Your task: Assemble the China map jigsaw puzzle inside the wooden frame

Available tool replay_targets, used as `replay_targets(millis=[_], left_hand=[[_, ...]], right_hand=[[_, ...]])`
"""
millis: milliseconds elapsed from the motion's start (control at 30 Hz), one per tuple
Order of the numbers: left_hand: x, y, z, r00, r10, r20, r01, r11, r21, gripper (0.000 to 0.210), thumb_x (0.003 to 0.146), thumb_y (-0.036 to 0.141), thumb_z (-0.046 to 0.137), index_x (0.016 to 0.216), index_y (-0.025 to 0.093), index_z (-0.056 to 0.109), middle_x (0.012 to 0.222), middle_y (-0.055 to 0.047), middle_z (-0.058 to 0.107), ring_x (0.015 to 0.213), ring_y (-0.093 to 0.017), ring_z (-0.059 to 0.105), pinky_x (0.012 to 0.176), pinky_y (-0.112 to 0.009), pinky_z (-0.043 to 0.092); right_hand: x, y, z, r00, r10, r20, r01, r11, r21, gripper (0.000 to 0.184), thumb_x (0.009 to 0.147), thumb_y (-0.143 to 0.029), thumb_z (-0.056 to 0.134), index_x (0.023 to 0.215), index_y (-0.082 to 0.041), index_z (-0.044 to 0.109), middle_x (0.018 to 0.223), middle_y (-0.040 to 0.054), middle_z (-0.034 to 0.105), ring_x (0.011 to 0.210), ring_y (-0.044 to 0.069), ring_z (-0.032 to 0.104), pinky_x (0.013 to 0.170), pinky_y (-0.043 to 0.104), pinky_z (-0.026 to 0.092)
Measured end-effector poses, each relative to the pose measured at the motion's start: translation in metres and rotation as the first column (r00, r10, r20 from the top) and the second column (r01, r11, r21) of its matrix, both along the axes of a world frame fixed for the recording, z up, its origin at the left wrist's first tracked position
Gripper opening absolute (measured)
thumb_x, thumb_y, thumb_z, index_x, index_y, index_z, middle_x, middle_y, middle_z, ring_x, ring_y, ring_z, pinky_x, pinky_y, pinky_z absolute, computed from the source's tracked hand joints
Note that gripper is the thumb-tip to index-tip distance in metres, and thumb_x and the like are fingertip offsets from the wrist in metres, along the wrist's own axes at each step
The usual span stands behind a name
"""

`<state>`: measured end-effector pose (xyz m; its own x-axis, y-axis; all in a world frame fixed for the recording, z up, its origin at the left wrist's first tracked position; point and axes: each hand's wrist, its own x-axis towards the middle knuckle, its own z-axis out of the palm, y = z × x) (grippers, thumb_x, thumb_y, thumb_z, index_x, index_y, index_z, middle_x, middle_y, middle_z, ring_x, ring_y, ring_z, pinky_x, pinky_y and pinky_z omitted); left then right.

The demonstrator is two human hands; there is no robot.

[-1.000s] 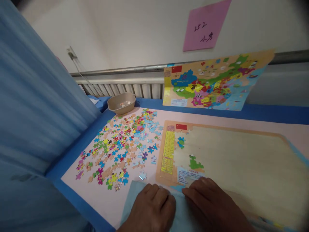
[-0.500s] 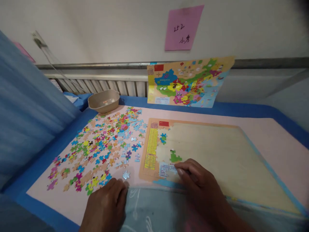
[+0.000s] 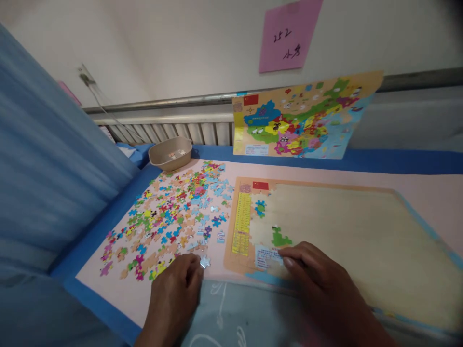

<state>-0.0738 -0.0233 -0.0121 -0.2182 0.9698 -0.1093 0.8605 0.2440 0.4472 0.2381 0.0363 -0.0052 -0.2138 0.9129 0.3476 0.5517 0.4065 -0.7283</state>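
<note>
My right hand is closed, thumb and forefinger pinched at the right edge of the pale-blue text puzzle piece in the puzzle board. Its other fingers are curled under. My left hand lies loosely closed at the near edge of the loose puzzle pieces; its palm is hidden. Beside its fingertips is a silvery light-blue piece. Within the board's tray sit a green piece and a blue-green piece, apart from the assembled left border.
A printed map picture leans upright against the wall rail behind the board. At the back left stands a beige basin with a few pieces inside. A blue curtain hangs at the left. Pink paper covers the blue surface.
The camera view has turned slightly left, so everything sits further right in the picture. My right hand stays at the text piece; my left hand stays closed by the silvery piece.
</note>
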Motion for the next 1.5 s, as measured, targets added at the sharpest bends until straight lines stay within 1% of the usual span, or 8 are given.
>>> replay_targets(millis=[133, 367, 533, 900, 1067, 1200, 1333, 1500], left_hand=[[0.000, 0.005, 0.004, 0.996, -0.082, -0.019, 0.083, 0.994, 0.070, 0.025, 0.095, 0.022, 0.060, 0.115, 0.027, 0.074, 0.100, -0.002, 0.081, 0.089, -0.022, 0.075, 0.078, -0.032, 0.051], [-0.001, 0.012, 0.005, 0.990, -0.140, -0.025, 0.140, 0.990, 0.029, 0.030, 0.092, 0.017, 0.061, 0.115, 0.028, 0.077, 0.094, -0.001, 0.078, 0.085, -0.021, 0.073, 0.076, -0.032, 0.050], [-0.005, 0.012, 0.001, 0.988, -0.152, -0.019, 0.152, 0.988, 0.011, 0.024, 0.094, 0.023, 0.057, 0.105, 0.028, 0.078, 0.103, -0.002, 0.080, 0.094, -0.023, 0.074, 0.079, -0.033, 0.050], [-0.001, 0.015, 0.011, 0.980, -0.184, -0.077, 0.185, 0.983, -0.004, 0.019, 0.095, 0.030, 0.055, 0.095, 0.024, 0.073, 0.085, -0.002, 0.074, 0.078, -0.021, 0.069, 0.070, -0.032, 0.044], [-0.001, 0.014, 0.011, 0.980, -0.190, -0.062, 0.196, 0.975, 0.107, 0.015, 0.095, 0.028, 0.058, 0.092, 0.024, 0.071, 0.081, -0.001, 0.073, 0.073, -0.019, 0.068, 0.068, -0.030, 0.046], [0.009, 0.012, 0.016, 0.956, -0.291, -0.043, 0.293, 0.925, 0.242, 0.013, 0.093, 0.021, 0.057, 0.092, 0.024, 0.070, 0.077, 0.001, 0.068, 0.066, -0.016, 0.066, 0.063, -0.028, 0.045], [0.032, 0.012, 0.021, 0.910, -0.408, -0.069, 0.401, 0.827, 0.393, 0.015, 0.094, 0.014, 0.055, 0.095, 0.023, 0.067, 0.074, 0.002, 0.064, 0.064, -0.014, 0.063, 0.060, -0.027, 0.043], [0.058, 0.014, 0.026, 0.840, -0.529, -0.117, 0.512, 0.703, 0.494, 0.015, 0.097, 0.012, 0.054, 0.096, 0.022, 0.065, 0.074, 0.001, 0.062, 0.061, -0.015, 0.060, 0.056, -0.027, 0.043]], right_hand=[[0.000, 0.000, -0.001, 1.000, 0.007, -0.004, -0.007, 1.000, 0.021, 0.023, 0.103, -0.032, 0.054, 0.096, -0.030, 0.076, 0.088, 0.0004, 0.075, 0.079, 0.020, 0.074, 0.066, 0.032, 0.059], [0.001, 0.001, -0.003, 1.000, 0.007, 0.004, -0.007, 1.000, 0.023, 0.021, 0.103, -0.031, 0.055, 0.098, -0.030, 0.076, 0.090, 0.0005, 0.075, 0.080, 0.021, 0.074, 0.066, 0.032, 0.059], [0.000, 0.002, 0.001, 1.000, 0.019, 0.006, -0.019, 0.999, 0.028, 0.023, 0.104, -0.029, 0.053, 0.096, -0.027, 0.074, 0.085, -0.0001, 0.072, 0.078, 0.018, 0.071, 0.067, 0.030, 0.056], [0.003, -0.001, -0.001, 0.999, 0.021, 0.027, -0.021, 1.000, 0.003, 0.025, 0.106, -0.027, 0.050, 0.099, -0.024, 0.073, 0.087, 0.0021, 0.070, 0.081, 0.020, 0.069, 0.070, 0.032, 0.054], [0.001, -0.001, 0.002, 0.998, 0.048, 0.046, -0.051, 0.996, 0.079, 0.022, 0.106, -0.025, 0.051, 0.099, -0.026, 0.072, 0.087, 0.0015, 0.071, 0.079, 0.019, 0.070, 0.067, 0.031, 0.055], [-0.005, -0.001, 0.001, 0.988, 0.096, 0.122, -0.119, 0.972, 0.203, 0.020, 0.107, -0.021, 0.050, 0.101, -0.026, 0.069, 0.088, 0.0004, 0.071, 0.080, 0.020, 0.068, 0.070, 0.033, 0.054], [-0.015, -0.007, 0.000, 0.967, 0.143, 0.213, -0.204, 0.931, 0.302, 0.017, 0.108, -0.020, 0.048, 0.111, -0.025, 0.065, 0.093, 0.0019, 0.070, 0.084, 0.022, 0.065, 0.076, 0.038, 0.052], [-0.023, -0.018, 0.002, 0.946, 0.169, 0.275, -0.254, 0.916, 0.310, 0.017, 0.108, -0.021, 0.052, 0.122, -0.021, 0.061, 0.103, 0.0060, 0.070, 0.095, 0.026, 0.062, 0.091, 0.046, 0.048]])
